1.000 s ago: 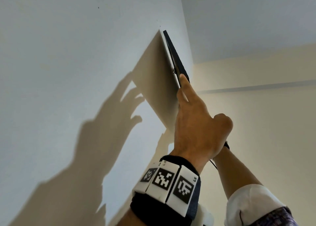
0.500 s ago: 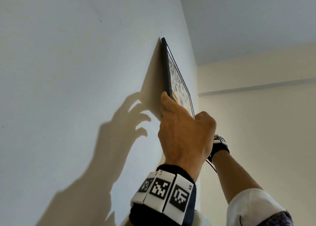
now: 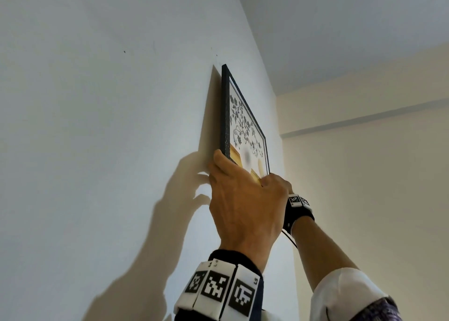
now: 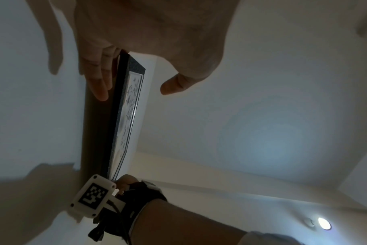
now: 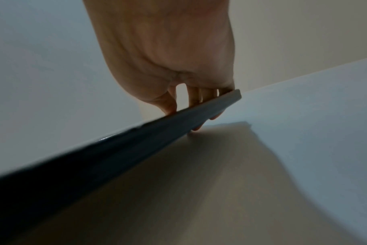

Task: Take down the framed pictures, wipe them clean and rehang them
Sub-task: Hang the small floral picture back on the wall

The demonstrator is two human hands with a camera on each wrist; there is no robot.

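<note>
A framed picture (image 3: 243, 121) with a dark frame and a black flower print is held high against the white wall (image 3: 97, 126). My left hand (image 3: 239, 172) holds its lower left corner. In the left wrist view the fingers (image 4: 96, 82) lie behind the framed picture (image 4: 126, 107) and the thumb (image 4: 172, 86) stands in front, just off the glass. My right hand (image 5: 189, 114) pinches the far lower corner of the frame (image 5: 136, 140), thumb in front, fingers behind. In the head view that hand is hidden; only its wrist band (image 3: 297, 204) shows.
Small dark marks (image 3: 216, 55) dot the wall just above the frame, another mark (image 3: 124, 51) lies further left. A cream side wall (image 3: 364, 199) meets this wall at the corner to the right. The ceiling (image 3: 340, 29) is close overhead, with a lamp (image 4: 324, 223) lit.
The picture has swung from edge-on and tilted off the wall to nearly flat against it, its front now showing. Both hands stayed on its lower corners and moved with it.
</note>
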